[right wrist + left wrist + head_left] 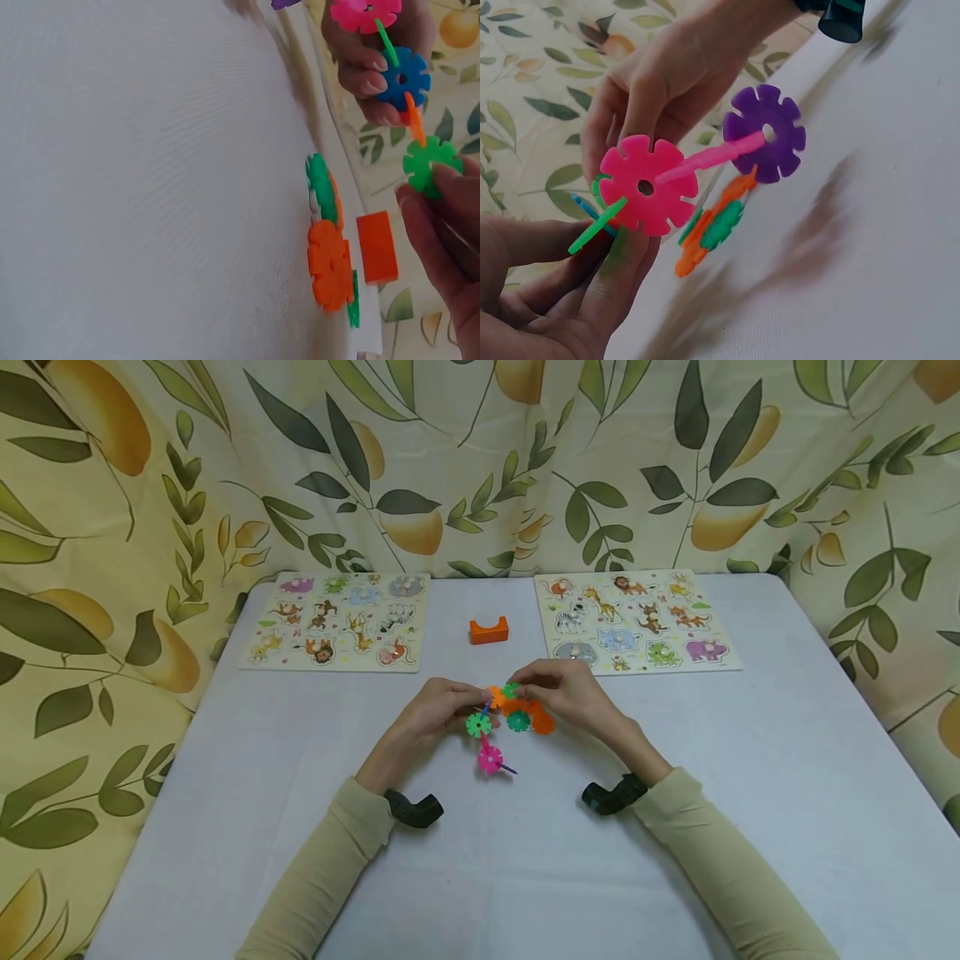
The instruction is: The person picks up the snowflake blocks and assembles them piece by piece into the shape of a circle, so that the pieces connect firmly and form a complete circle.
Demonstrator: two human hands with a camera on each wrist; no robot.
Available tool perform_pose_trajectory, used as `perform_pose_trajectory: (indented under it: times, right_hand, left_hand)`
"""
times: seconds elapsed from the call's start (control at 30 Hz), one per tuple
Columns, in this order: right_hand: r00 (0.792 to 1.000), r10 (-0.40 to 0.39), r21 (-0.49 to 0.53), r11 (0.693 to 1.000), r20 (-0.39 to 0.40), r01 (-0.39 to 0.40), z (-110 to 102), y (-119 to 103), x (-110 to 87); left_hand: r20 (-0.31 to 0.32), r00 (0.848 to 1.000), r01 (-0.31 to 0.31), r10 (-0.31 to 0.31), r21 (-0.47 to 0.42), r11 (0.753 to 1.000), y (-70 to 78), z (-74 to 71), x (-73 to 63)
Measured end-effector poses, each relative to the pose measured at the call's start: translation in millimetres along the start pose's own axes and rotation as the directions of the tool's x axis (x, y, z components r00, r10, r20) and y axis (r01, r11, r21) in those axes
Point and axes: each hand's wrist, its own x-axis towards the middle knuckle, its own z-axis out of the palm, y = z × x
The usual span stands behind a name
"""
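Notched plastic discs are slotted together into a chain, held in front of me by both hands. My left hand (438, 706) holds it around the blue disc (403, 79). With thumb and finger, my right hand (568, 691) pinches the green end disc (431, 168), which joins an orange disc (415, 121) seen edge-on. From the left hand the chain runs down through another green disc (478, 725), a pink disc (646, 196) and a further pink disc seen edge-on (711, 156). A purple disc (769, 142) ends it.
Loose orange discs (330, 264) and a dark green disc (518, 721) lie on the white table close to the hands. Behind stands an orange block (489, 631) with a curved notch. Animal puzzle boards lie at the back left (337, 620) and back right (633, 620).
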Motion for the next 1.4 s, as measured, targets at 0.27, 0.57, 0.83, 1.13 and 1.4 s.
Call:
perform_pose_trajectory:
  times: [0.27,0.57,0.83,1.13,1.4]
  right_hand:
    - [0.999,-0.038,0.049,0.998,-0.011,0.038,0,0,5.1]
    - [0.999,-0.017,0.115,0.993,0.045,0.011,1,8,9.4]
    - [0.999,-0.02,0.141,0.99,0.037,0.015,3,12,9.6]
    - [0.998,0.061,0.204,0.977,0.027,-0.065,9,11,9.2]
    - [0.995,0.049,-0.004,0.999,0.083,-0.049,0,7,18.0]
  left_hand:
    - [-0.035,0.999,-0.011,0.01,-0.009,1.0,-0.4,4.3,-1.8]
    - [-0.015,1.0,0.011,-0.012,-0.071,0.997,-4.8,3.7,-2.8]
    - [0.01,1.0,0.02,-0.019,-0.1,0.995,-9.5,3.4,-2.9]
    - [0.018,1.0,0.018,-0.016,-0.136,0.991,-7.5,3.8,-6.0]
    - [0.037,0.999,0.02,-0.015,-0.14,0.99,-4.6,2.3,-11.2]
